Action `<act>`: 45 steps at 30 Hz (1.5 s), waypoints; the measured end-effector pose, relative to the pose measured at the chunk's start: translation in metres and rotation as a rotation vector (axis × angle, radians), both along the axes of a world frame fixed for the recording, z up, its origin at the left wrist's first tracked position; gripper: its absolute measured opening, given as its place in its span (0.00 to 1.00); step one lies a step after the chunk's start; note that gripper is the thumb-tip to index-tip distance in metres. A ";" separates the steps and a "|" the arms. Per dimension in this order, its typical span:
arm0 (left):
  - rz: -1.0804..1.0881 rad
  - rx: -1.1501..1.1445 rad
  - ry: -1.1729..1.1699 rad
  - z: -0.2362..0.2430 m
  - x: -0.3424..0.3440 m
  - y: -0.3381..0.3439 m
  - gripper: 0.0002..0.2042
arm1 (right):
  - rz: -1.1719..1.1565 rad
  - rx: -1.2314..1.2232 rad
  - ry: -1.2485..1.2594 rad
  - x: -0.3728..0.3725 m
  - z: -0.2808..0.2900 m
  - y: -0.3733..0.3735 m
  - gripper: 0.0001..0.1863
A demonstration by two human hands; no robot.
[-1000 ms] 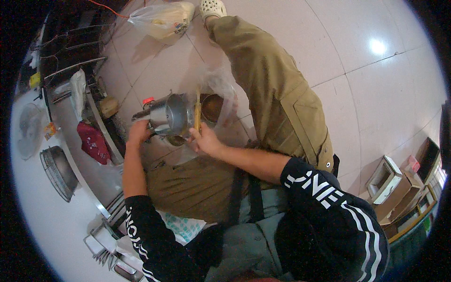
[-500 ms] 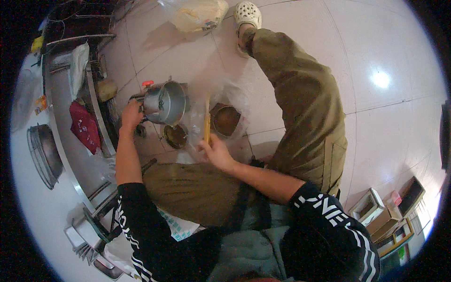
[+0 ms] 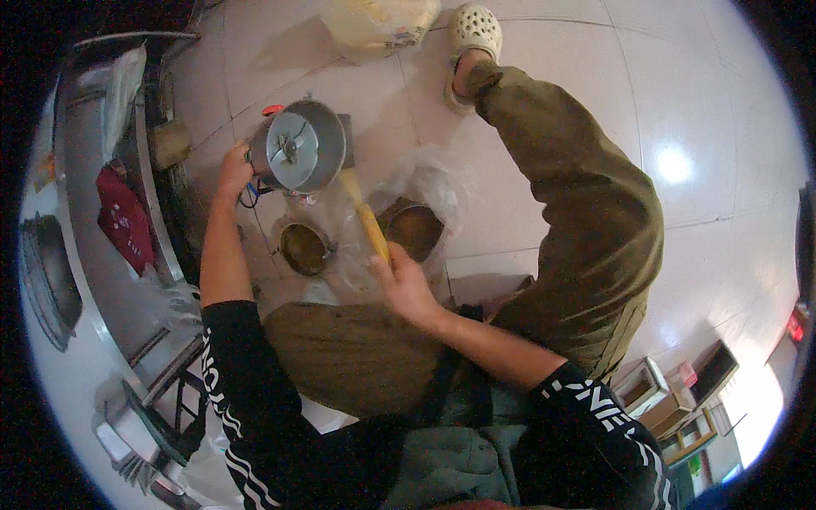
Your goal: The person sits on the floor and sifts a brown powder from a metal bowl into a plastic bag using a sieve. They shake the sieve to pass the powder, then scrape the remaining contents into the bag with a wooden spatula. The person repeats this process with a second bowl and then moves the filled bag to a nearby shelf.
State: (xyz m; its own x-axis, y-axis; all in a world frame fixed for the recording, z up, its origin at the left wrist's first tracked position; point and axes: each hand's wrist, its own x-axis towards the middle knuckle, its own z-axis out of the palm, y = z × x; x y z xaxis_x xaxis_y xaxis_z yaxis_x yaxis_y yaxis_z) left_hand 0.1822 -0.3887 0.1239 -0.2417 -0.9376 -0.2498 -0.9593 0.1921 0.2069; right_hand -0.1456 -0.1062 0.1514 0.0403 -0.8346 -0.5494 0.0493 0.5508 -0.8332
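Note:
My left hand point(image 3: 236, 172) grips a metal grinder point(image 3: 265, 161) by its left side, tilting it so the bowl's mouth faces up and right. Metal blades point(image 3: 290, 150) show at the bottom of its bowl. In my right hand point(image 3: 406, 285) is a brush point(image 3: 371, 228) with a yellowish handle; its pale bristles reach the lower right rim of the bowl. Below the grinder lies the round lid point(image 3: 303, 249), brownish inside. Beside the brush, a clear plastic bag point(image 3: 446, 189) sits open on the floor with brown contents point(image 3: 414, 231), perhaps powder.
A metal rack point(image 3: 102, 319) with a dark red packet point(image 3: 125, 219) runs along the left. A plastic bag with pale contents point(image 3: 374, 24) lies at the far side of the tiled floor point(image 3: 561, 93). My trousered leg point(image 3: 586, 183) extends on the right; boxes point(image 3: 663, 399) stand at lower right.
The brush has swung from over the plastic bag to the grinder's rim. The grinder has tipped, so its bowl shows more fully. The whole view has shifted slightly.

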 end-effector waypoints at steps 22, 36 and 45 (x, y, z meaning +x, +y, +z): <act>0.178 0.083 0.432 -0.081 0.036 -0.004 0.19 | 0.340 -0.655 0.605 0.009 0.070 -0.145 0.19; 0.064 0.339 0.127 0.016 0.059 0.205 0.13 | 0.380 -0.372 0.339 0.029 0.071 -0.233 0.22; -0.252 0.392 -0.065 0.072 -0.152 0.277 0.13 | 0.841 -0.811 0.714 -0.036 -0.011 -0.098 0.08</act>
